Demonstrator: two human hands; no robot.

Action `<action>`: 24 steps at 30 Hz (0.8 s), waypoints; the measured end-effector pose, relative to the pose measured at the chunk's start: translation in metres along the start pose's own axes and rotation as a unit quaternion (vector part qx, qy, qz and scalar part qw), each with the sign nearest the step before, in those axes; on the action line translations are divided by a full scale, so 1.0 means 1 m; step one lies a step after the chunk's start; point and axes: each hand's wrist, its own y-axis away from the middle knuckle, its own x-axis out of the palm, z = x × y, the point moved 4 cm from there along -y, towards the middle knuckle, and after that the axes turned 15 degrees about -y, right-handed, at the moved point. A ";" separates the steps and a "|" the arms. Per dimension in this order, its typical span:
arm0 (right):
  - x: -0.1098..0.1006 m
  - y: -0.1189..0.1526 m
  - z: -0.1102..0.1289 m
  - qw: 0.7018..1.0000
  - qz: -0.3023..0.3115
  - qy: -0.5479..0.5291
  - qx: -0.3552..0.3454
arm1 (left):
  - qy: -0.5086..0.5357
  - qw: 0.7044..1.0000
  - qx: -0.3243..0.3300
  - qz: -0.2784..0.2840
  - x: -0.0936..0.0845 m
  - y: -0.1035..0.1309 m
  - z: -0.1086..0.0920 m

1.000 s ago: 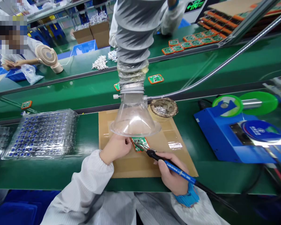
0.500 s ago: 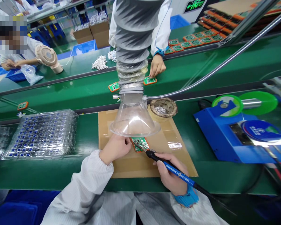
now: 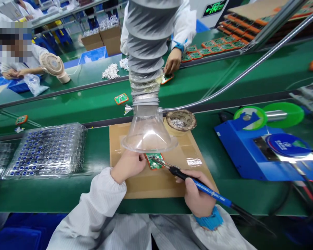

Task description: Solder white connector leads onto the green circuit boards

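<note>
in the head view, a green circuit board [image 3: 154, 165] with an orange rim is seen near the middle of a smooth brown cardboard sheet [image 3: 148, 189], which is laid close to the front edge of the green desk [image 3: 54, 192]. a slim soldering iron [image 3: 214, 193], black and blue with a thin metal end, is gripped in the curled fingers of the right hand [image 3: 199, 194]; its tip is held over the board. the left hand [image 3: 129, 166] is set at the board's left edge, its fingers bent; whether anything is pinched there cannot be told, as they are partly covered by a clear, funnel-shaped hood [image 3: 149, 133]. the hood is joined to a ridged grey hose [image 3: 148, 41]. at the sheet's back right corner, a rough, round dish [image 3: 191, 121] is filled with silvery bits. glossy, clear plastic trays [image 3: 45, 149] are stacked towards the desk's left end, and a boxy blue machine [image 3: 240, 152] with round green reels [image 3: 289, 116] is placed towards its right end.
</note>
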 end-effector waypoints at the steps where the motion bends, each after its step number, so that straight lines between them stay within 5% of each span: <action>1: -0.001 -0.001 -0.002 1.000 -0.013 -0.016 0.006 | 0.002 1.000 0.000 0.001 0.000 0.000 0.000; 12: 0.000 -0.007 0.000 0.998 -0.040 -0.037 0.020 | -0.045 0.998 0.042 0.007 0.003 0.012 -0.009; 16: -0.007 -0.007 -0.001 0.998 -0.050 -0.032 0.019 | 0.096 0.994 0.010 0.044 -0.005 0.026 0.006; 18: -0.013 -0.008 -0.001 0.998 -0.054 -0.037 0.016 | 0.264 0.957 -0.045 0.110 -0.008 0.036 0.024; 20: -0.019 -0.009 -0.002 0.997 -0.064 -0.043 0.019 | 0.422 0.890 -0.119 0.124 -0.014 0.045 0.045; 22: -0.024 -0.012 -0.003 0.996 -0.072 -0.051 0.025 | 0.511 0.838 -0.180 0.066 -0.022 0.049 0.068; 24: -0.026 -0.014 -0.003 0.995 -0.075 -0.052 0.029 | 0.521 0.823 -0.223 -0.036 -0.034 0.042 0.090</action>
